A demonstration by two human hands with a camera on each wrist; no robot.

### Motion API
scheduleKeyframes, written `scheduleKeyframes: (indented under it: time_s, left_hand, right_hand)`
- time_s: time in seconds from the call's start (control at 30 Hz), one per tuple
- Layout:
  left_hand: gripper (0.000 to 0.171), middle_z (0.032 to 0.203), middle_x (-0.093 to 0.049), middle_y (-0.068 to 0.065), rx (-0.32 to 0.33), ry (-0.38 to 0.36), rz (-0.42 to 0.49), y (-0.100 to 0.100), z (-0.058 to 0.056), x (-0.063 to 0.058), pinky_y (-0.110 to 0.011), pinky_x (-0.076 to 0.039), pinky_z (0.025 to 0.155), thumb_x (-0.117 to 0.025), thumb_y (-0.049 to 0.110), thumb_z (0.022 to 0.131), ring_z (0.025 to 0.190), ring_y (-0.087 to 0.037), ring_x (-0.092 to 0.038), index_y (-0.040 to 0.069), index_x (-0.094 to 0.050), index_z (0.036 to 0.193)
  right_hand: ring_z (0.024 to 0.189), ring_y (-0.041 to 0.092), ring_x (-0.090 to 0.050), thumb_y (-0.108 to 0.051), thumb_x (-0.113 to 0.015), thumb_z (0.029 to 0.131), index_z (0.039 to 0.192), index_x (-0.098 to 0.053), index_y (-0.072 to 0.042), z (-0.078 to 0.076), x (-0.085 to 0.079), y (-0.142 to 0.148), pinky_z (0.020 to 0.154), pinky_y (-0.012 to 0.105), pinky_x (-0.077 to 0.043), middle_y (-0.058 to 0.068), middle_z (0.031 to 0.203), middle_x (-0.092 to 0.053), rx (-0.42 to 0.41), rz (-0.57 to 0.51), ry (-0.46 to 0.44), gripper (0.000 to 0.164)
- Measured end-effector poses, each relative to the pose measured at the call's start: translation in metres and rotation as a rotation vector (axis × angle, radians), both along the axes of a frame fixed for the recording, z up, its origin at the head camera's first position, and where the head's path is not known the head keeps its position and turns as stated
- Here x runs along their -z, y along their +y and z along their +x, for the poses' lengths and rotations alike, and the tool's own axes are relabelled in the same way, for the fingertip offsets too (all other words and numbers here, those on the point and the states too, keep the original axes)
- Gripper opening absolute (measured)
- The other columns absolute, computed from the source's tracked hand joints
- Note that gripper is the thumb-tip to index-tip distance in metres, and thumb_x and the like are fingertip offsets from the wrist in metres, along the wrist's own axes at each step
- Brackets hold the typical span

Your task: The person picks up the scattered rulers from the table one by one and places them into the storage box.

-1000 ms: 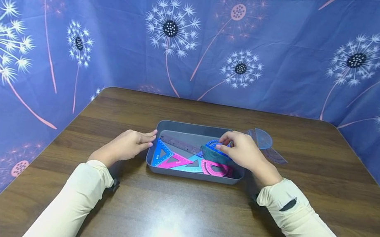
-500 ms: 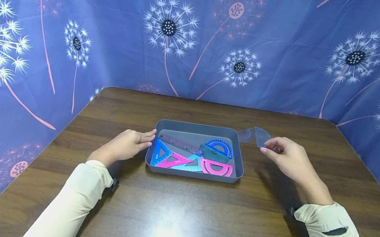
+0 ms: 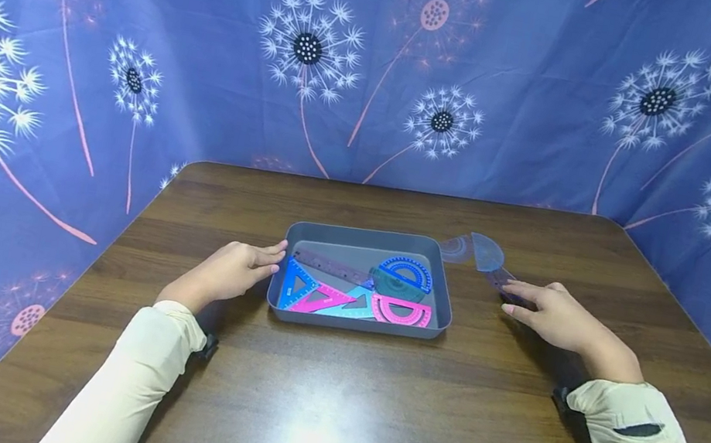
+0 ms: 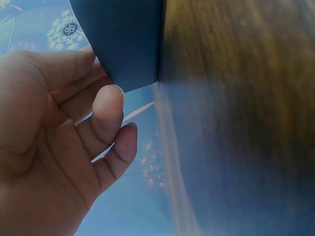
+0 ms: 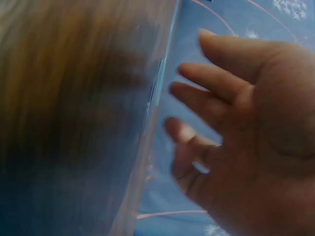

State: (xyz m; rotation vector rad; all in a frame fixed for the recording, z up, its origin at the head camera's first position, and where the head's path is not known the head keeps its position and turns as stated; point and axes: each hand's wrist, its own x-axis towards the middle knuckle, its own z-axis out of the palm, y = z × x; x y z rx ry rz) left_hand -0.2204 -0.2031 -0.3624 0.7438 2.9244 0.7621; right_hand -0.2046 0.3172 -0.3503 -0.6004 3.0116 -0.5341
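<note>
My left hand rests its extended fingertips against the left wall of a dark grey tray; the tray's corner touches those fingers in the left wrist view. To the right, my right hand hovers low over the table, fingers loosely extended and apart, with nothing held. Its fingertips overlap a dark see-through strip. Beside that lie a clear bluish half-round protractor and a faint clear protractor. Inside the tray lie a blue protractor, a teal protractor and a pink protractor.
The tray also holds a purple ruler, a blue set square, a pink set square and a light blue set square. Everything stands on a brown wooden table, with a blue dandelion-print cloth hanging behind.
My right hand has let go of the blue protractor in the tray and moved right, past the clear bluish protractor, to the dark strip. The left hand stays at the tray wall.
</note>
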Motion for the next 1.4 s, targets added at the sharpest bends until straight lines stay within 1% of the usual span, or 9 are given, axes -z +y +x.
scheduleKeyframes:
  time_s: [0.23,0.4,0.53,0.63,0.73,0.83,1.0,1.1,1.4]
  left_hand:
    - [0.039,0.150,-0.046,-0.003,0.004,0.010,0.003,0.001,0.001,-0.001,-0.049,-0.044,0.104,-0.058,0.019,0.102,0.133,-0.034,-0.047,0.003,-0.056,0.137]
    - [0.039,0.150,-0.045,-0.003,0.002,0.003,-0.007,0.001,0.001,-0.003,-0.046,-0.050,0.094,-0.057,0.020,0.103,0.103,-0.035,-0.067,0.003,-0.056,0.138]
    - [0.039,0.150,-0.046,-0.005,0.005,0.014,0.000,0.001,0.001,-0.005,-0.049,-0.046,0.102,-0.057,0.018,0.103,0.119,-0.036,-0.060,0.002,-0.056,0.137]
    - [0.038,0.149,-0.046,-0.006,0.010,0.018,0.002,0.000,0.000,-0.006,-0.049,-0.046,0.102,-0.057,0.017,0.103,0.128,-0.034,-0.053,0.001,-0.057,0.137]
    - [0.038,0.151,-0.045,-0.006,0.010,-0.011,0.010,0.000,0.000,-0.005,-0.038,-0.055,0.079,-0.056,0.018,0.103,0.090,-0.027,-0.071,0.001,-0.056,0.138]
    - [0.039,0.152,-0.044,-0.006,0.007,-0.034,0.019,0.001,0.000,-0.004,-0.030,-0.051,0.060,-0.056,0.019,0.103,0.064,-0.018,-0.067,0.001,-0.056,0.138]
    - [0.039,0.151,-0.044,-0.005,0.005,-0.030,0.018,0.001,0.000,-0.003,-0.028,-0.050,0.059,-0.056,0.020,0.103,0.075,-0.022,-0.070,0.002,-0.056,0.138]
    - [0.039,0.152,-0.043,-0.006,0.002,-0.040,0.021,0.001,0.000,-0.004,-0.029,-0.049,0.056,-0.056,0.020,0.103,0.059,-0.020,-0.063,0.001,-0.056,0.138]
    - [0.039,0.152,-0.042,-0.005,-0.005,-0.052,0.020,0.002,-0.001,-0.003,-0.029,-0.051,0.059,-0.056,0.019,0.103,0.058,-0.015,-0.062,0.002,-0.055,0.139]
  right_hand:
    - [0.121,0.050,-0.049,-0.039,-0.061,0.099,0.141,-0.053,0.003,0.004,0.000,0.002,0.096,0.063,-0.040,0.029,0.137,-0.055,0.001,0.049,-0.106,0.059]
    - [0.116,0.045,-0.060,-0.031,-0.060,0.101,0.133,-0.059,0.004,0.003,-0.006,0.010,0.095,0.059,-0.046,0.025,0.122,-0.066,0.025,0.023,-0.049,0.048]
    - [0.107,0.041,-0.066,-0.028,-0.062,0.100,0.129,-0.062,0.005,0.000,-0.006,0.017,0.089,0.058,-0.049,0.021,0.111,-0.072,0.079,0.009,0.027,0.044]
    - [0.115,0.044,-0.059,-0.030,-0.063,0.099,0.135,-0.057,0.005,-0.003,-0.003,0.017,0.095,0.058,-0.044,0.025,0.125,-0.065,0.058,0.020,0.030,0.051]
    - [0.128,0.052,-0.041,-0.041,-0.061,0.099,0.147,-0.044,0.004,-0.003,0.000,0.012,0.101,0.064,-0.034,0.027,0.146,-0.047,0.025,0.033,-0.071,0.068]
    - [0.130,0.056,-0.031,-0.049,-0.058,0.098,0.152,-0.035,0.003,0.000,0.000,0.008,0.102,0.070,-0.028,0.029,0.154,-0.034,0.027,0.047,-0.178,0.078]
    - [0.130,0.055,-0.041,-0.043,-0.059,0.100,0.147,-0.042,0.006,0.002,-0.003,0.013,0.102,0.065,-0.036,0.032,0.144,-0.046,0.032,0.057,-0.170,0.070]
    - [0.127,0.054,-0.046,-0.041,-0.061,0.099,0.142,-0.049,0.006,0.002,-0.007,0.019,0.099,0.065,-0.039,0.032,0.138,-0.052,0.065,0.068,-0.152,0.066]
    - [0.115,0.049,-0.055,-0.038,-0.077,0.087,0.130,-0.058,0.008,-0.007,-0.002,0.027,0.094,0.063,-0.042,0.030,0.122,-0.061,0.096,0.080,-0.068,0.066]
